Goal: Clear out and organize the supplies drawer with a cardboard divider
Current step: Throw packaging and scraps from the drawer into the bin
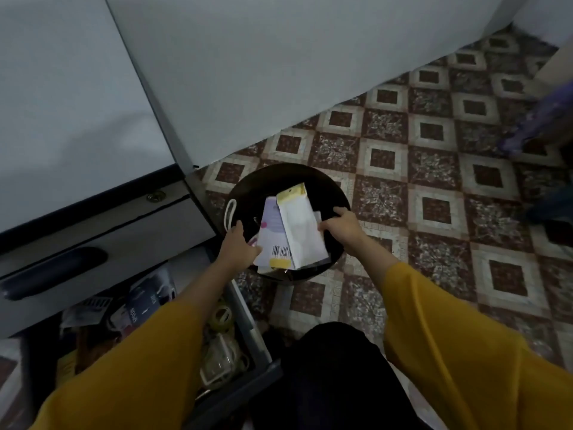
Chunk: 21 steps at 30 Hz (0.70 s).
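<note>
Over the black bin on the floor, left hand and right hand each grip an edge of the packets: the clearing-out step. Next, I judge, they must let go, then return to the cluttered drawer beside it.

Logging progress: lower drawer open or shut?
Open. The drawer is pulled out; tape rolls and clutter show inside. Left hand and right hand hold packets over the bin.

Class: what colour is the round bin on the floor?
Black; the bin, beneath the held packets, shows best in the head view.
</note>
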Each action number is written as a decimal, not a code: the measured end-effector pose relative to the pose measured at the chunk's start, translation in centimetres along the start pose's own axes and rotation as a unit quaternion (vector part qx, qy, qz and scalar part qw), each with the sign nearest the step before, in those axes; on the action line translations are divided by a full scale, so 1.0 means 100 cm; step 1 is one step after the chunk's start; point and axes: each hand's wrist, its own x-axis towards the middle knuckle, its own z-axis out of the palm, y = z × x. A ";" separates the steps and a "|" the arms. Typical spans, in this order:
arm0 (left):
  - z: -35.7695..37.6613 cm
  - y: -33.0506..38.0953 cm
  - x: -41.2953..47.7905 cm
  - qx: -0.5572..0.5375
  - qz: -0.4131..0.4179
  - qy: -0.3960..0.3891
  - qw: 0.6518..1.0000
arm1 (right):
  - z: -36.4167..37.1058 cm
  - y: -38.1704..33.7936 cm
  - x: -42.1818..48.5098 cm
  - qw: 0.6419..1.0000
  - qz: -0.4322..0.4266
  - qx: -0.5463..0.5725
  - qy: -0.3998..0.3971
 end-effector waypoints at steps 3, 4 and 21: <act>-0.003 -0.006 -0.008 0.001 0.010 -0.009 1.000 | -0.003 0.006 -0.005 1.000 -0.018 -0.014 0.016; -0.004 -0.007 -0.012 -0.005 0.011 -0.006 1.000 | -0.003 0.006 -0.010 1.000 -0.016 -0.010 0.021; -0.074 -0.082 -0.163 -0.135 0.066 0.100 0.984 | 0.087 -0.031 -0.160 0.984 -0.134 -0.009 -0.121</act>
